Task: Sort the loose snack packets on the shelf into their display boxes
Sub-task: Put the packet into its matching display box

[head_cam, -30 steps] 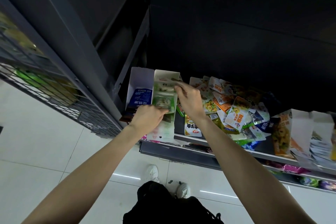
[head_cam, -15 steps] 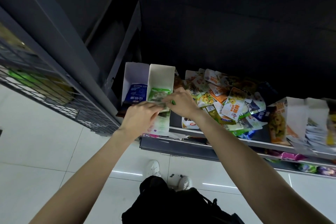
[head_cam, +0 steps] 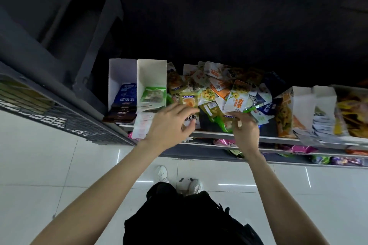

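Observation:
A heap of loose snack packets (head_cam: 215,87) covers the middle of the shelf (head_cam: 282,140). At its left stand two white display boxes: one with green packets (head_cam: 151,74) and one with dark blue packets (head_cam: 121,73). My left hand (head_cam: 169,123) hovers at the shelf's front edge just right of the green box, its fingers loosely curled around nothing. My right hand (head_cam: 246,130) is at the front of the heap, and its fingertips pinch the edge of a green packet (head_cam: 224,124) lying there.
More display boxes stand at the right: an orange one (head_cam: 286,109), a white one (head_cam: 323,109) and a yellow-filled one (head_cam: 352,113). A lower shelf (head_cam: 298,149) holds more packets. A wire rack (head_cam: 59,119) juts out at the left. My shoes (head_cam: 162,173) are on white floor tiles.
Both hands have left the green box, where they settled a green packet. The left hand drew back to the shelf edge and the right hand moved right to the loose heap.

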Demonstrator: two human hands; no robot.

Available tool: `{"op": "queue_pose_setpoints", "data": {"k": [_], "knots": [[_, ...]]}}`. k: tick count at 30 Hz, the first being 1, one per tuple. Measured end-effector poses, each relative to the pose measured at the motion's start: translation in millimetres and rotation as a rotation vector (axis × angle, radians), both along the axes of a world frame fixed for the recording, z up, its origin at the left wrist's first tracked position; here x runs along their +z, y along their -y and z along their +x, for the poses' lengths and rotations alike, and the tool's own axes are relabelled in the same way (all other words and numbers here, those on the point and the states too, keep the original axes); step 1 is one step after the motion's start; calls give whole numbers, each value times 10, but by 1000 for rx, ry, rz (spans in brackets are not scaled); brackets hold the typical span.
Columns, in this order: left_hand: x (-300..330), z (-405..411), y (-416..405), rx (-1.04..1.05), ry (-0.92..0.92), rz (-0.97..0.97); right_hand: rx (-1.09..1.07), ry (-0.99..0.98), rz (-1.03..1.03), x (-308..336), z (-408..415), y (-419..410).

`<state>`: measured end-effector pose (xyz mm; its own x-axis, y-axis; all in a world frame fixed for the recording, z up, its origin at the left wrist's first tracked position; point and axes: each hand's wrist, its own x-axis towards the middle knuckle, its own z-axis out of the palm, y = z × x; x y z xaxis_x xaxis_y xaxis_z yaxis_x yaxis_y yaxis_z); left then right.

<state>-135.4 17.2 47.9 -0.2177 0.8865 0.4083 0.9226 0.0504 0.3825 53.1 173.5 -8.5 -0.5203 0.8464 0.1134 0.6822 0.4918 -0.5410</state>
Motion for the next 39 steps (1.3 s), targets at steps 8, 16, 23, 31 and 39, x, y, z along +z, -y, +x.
{"op": "queue_pose_setpoints", "data": {"k": [8,16,23,31,39], "knots": [[-707,748,-895,0,175,-632,-61,568,-239,-234,354,-446],[-897,1086,-1247,50,120,-628,127,390,104,-322,468,-708],[-505,989,-1414,109,69,-481,186,-17,548,192,531,-705],[72,633,-477,338,858,-159,-135,-482,-399,1179,410,-135],[92,288,217,423,-311,274,90,-567,-806,1286,-630,250]]}}
